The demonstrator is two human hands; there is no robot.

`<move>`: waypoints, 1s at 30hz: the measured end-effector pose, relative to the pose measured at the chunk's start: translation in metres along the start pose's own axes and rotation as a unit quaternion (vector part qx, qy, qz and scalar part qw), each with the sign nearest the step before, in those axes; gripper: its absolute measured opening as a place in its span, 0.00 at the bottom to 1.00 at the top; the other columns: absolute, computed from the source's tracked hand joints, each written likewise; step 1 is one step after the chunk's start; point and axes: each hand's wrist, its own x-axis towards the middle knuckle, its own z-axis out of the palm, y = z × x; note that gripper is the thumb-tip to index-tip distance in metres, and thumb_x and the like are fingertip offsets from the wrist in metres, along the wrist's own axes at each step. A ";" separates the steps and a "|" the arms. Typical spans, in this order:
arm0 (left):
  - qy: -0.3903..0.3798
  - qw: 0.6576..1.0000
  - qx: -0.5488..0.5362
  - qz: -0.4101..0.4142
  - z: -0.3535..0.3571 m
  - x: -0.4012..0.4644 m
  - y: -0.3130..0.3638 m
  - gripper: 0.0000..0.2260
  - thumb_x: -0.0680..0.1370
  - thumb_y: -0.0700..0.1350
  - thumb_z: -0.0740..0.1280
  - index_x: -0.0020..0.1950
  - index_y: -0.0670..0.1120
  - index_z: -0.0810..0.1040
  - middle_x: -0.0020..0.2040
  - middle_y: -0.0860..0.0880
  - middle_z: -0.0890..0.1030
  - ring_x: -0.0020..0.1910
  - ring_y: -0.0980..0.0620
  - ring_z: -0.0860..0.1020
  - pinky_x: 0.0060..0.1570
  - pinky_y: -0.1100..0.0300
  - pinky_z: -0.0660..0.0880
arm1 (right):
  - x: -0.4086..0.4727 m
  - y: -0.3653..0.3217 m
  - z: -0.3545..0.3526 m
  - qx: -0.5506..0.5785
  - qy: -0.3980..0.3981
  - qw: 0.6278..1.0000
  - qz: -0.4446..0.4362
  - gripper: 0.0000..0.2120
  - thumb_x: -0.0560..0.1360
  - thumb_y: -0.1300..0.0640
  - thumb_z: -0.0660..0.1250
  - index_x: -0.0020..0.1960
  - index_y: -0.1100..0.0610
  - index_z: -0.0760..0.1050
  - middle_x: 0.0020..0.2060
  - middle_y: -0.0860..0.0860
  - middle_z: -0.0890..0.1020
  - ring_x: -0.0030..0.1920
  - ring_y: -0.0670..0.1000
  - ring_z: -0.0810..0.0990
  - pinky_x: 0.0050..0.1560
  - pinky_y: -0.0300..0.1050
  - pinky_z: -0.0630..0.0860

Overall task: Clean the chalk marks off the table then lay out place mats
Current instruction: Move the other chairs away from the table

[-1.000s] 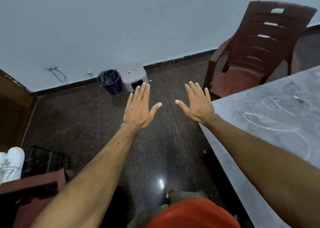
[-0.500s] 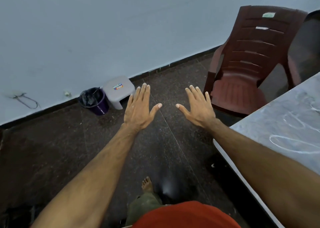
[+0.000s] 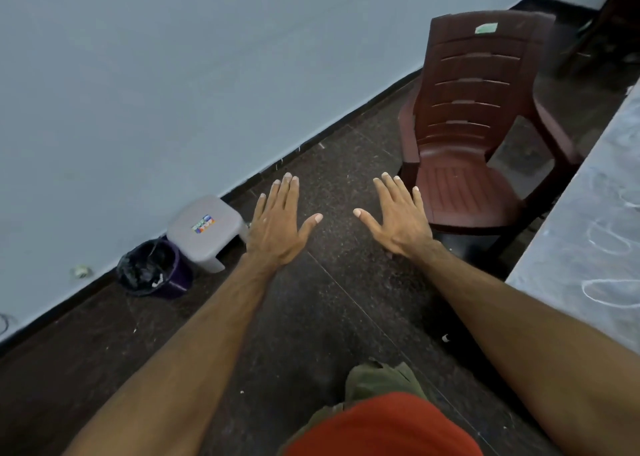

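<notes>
Chalked table [image 3: 588, 233] rt, hands empty

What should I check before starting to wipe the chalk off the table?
1. Left hand free: ok, fingers straight, holding nothing.
2. Right hand free: ok, fingers spread, holding nothing.
3. Cloth or wiper ready: not ok, none in view.
4. Chalk marks located: ok, white loops on the grey table at the right edge of view.
5. Place mats nearby: cannot tell, none visible.
6. Way along the table: not ok, brown plastic chair stands close beside it.
</notes>
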 end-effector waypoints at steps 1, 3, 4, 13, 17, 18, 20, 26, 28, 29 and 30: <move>-0.003 1.000 -0.001 0.007 0.002 0.014 -0.004 0.36 0.80 0.65 0.50 0.81 0.45 0.46 0.81 0.47 0.48 0.80 0.48 0.47 0.77 0.49 0.46 | 0.010 0.001 0.002 0.001 0.004 1.000 0.008 0.40 0.78 0.30 0.49 0.80 0.56 0.52 0.80 0.53 0.53 0.80 0.53 0.47 0.78 0.60 0.44; -0.005 1.000 -0.002 0.024 0.006 0.039 -0.011 0.37 0.80 0.65 0.49 0.81 0.45 0.46 0.81 0.47 0.48 0.80 0.48 0.47 0.77 0.49 0.46 | 0.031 0.004 0.007 0.001 0.009 1.000 0.021 0.40 0.78 0.30 0.49 0.80 0.56 0.52 0.80 0.53 0.53 0.80 0.53 0.48 0.78 0.60 0.45; -0.006 0.999 -0.003 0.032 0.008 0.055 -0.016 0.37 0.80 0.66 0.49 0.81 0.45 0.47 0.81 0.47 0.48 0.80 0.48 0.47 0.77 0.49 0.46 | 0.044 0.005 0.009 0.001 0.011 1.000 0.028 0.40 0.78 0.30 0.50 0.80 0.56 0.52 0.80 0.53 0.53 0.80 0.53 0.48 0.78 0.60 0.45; -0.038 0.997 0.019 0.064 0.019 0.204 -0.050 0.37 0.79 0.67 0.48 0.81 0.45 0.47 0.81 0.46 0.49 0.80 0.48 0.47 0.77 0.48 0.47 | 0.180 0.027 0.020 0.011 0.012 0.998 0.067 0.40 0.78 0.30 0.49 0.80 0.56 0.53 0.80 0.53 0.53 0.80 0.53 0.48 0.78 0.60 0.44; -0.040 0.996 0.019 0.077 0.019 0.273 -0.055 0.40 0.76 0.69 0.43 0.81 0.45 0.46 0.81 0.46 0.49 0.80 0.48 0.47 0.76 0.49 0.46 | 0.237 0.040 0.017 0.007 0.023 0.996 0.088 0.41 0.77 0.30 0.49 0.80 0.56 0.53 0.80 0.53 0.54 0.80 0.53 0.48 0.78 0.60 0.45; -0.042 0.995 0.017 0.084 0.020 0.288 -0.056 0.40 0.76 0.69 0.42 0.81 0.45 0.46 0.81 0.46 0.48 0.80 0.48 0.47 0.77 0.49 0.46 | 0.249 0.043 0.016 0.006 0.024 0.995 0.092 0.41 0.77 0.30 0.48 0.80 0.56 0.53 0.80 0.53 0.54 0.80 0.53 0.48 0.78 0.60 0.45; -0.039 0.994 0.013 0.097 0.021 0.317 -0.059 0.40 0.76 0.70 0.41 0.81 0.45 0.46 0.81 0.46 0.48 0.80 0.48 0.47 0.76 0.49 0.46 | 0.272 0.048 0.014 0.005 0.025 0.994 0.106 0.41 0.77 0.29 0.48 0.80 0.56 0.52 0.80 0.53 0.53 0.80 0.53 0.47 0.78 0.59 0.43; -0.037 0.988 0.007 0.147 0.027 0.413 -0.070 0.41 0.75 0.71 0.40 0.81 0.46 0.47 0.81 0.46 0.50 0.80 0.47 0.49 0.74 0.53 0.43 | 0.333 0.060 0.015 -0.003 0.031 0.987 0.158 0.41 0.78 0.30 0.48 0.80 0.55 0.51 0.80 0.52 0.52 0.80 0.53 0.46 0.77 0.59 0.42; -0.036 0.985 0.005 0.166 0.030 0.441 -0.075 0.41 0.76 0.71 0.41 0.81 0.46 0.48 0.81 0.47 0.50 0.80 0.47 0.49 0.73 0.54 0.42 | 0.349 0.062 0.018 -0.009 0.038 0.984 0.173 0.41 0.78 0.29 0.48 0.80 0.55 0.51 0.80 0.52 0.52 0.80 0.52 0.46 0.78 0.59 0.43; -0.037 0.984 0.002 0.176 0.032 0.459 -0.078 0.41 0.76 0.71 0.41 0.81 0.46 0.48 0.81 0.47 0.51 0.80 0.47 0.50 0.73 0.54 0.42 | 0.360 0.064 0.020 -0.010 0.043 0.981 0.187 0.41 0.78 0.29 0.48 0.80 0.56 0.51 0.80 0.53 0.53 0.80 0.52 0.47 0.78 0.59 0.43; -0.040 0.981 0.000 0.190 0.034 0.477 -0.081 0.40 0.76 0.70 0.41 0.81 0.46 0.48 0.81 0.47 0.51 0.80 0.47 0.50 0.73 0.54 0.42 | 0.371 0.065 0.023 -0.010 0.049 0.978 0.202 0.41 0.78 0.30 0.48 0.80 0.56 0.51 0.80 0.53 0.53 0.80 0.53 0.47 0.78 0.59 0.43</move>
